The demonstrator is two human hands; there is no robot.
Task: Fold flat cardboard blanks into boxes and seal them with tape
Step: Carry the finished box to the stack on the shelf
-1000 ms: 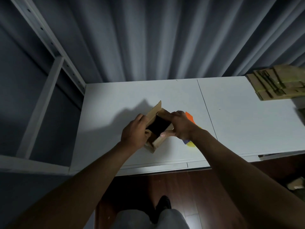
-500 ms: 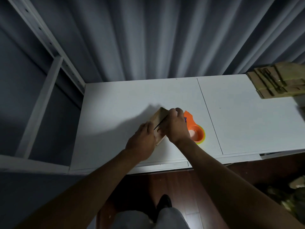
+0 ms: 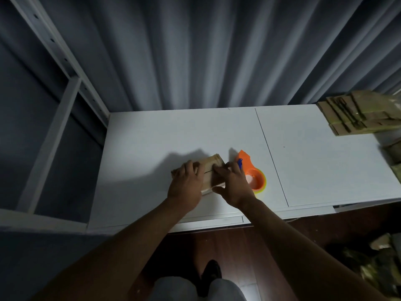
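A small brown cardboard box (image 3: 211,168) lies on the white table (image 3: 152,148) near its front edge, its top flaps folded down with a thin dark seam between them. My left hand (image 3: 187,187) lies over the box's left part, fingers pressing on the flap. My right hand (image 3: 233,187) presses on the right flap, with the thumb against the box's near side. An orange tape dispenser (image 3: 252,173) with a blue part and a yellowish tape roll sits just right of the box, partly hidden by my right hand.
A stack of flat cardboard blanks (image 3: 355,115) lies at the table's far right corner. A white metal shelf frame (image 3: 54,118) stands to the left. Grey curtains hang behind the table. More cardboard lies on the dark floor at the lower right (image 3: 382,255).
The open box, with its dark inside showing a second ago, now has its flaps folded flat. Both hands moved onto the top. The tape dispenser has come into view beside it.
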